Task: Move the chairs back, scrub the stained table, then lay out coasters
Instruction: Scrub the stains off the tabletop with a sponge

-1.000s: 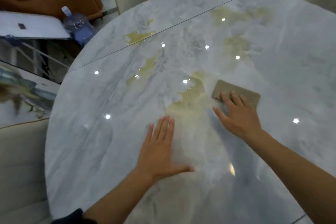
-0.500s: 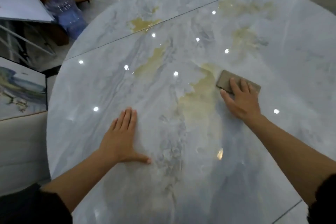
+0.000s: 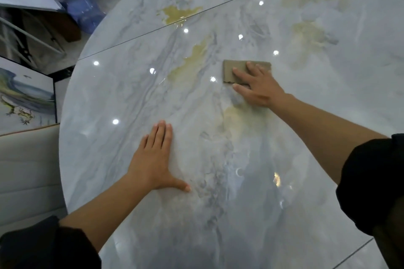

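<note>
Since half a second ago the brown cloth (image 3: 240, 69) has slid leftward across the table (image 3: 109, 98), away from the yellow patch it lay beside and onto paler marble, and the right hand (image 3: 259, 87) has gone with it. That hand lies flat on the cloth, fingers (image 3: 240, 72) spread and stretched out, pressing down rather than curled around it; the thumb sits on bare marble just below the cloth's torn lower edge. The left hand (image 3: 153, 159) has also shifted, now planted nearer the middle of the tabletop, palm down, fingers together and straight, thumb splayed to the right, holding nothing.

Yellow stains (image 3: 192, 61) spread just left of the right fingertips, with another smear directly below the right palm, between the two hands. A brighter yellow blotch (image 3: 177, 13) sits well beyond the fingertips, on the seam that crosses the tabletop, and fainter ones lie to the far right. Left of the left hand, past the table's rim, stands a cream chair (image 3: 26, 172). A blue water jug (image 3: 80, 4) stands on the floor far beyond the left fingertips
</note>
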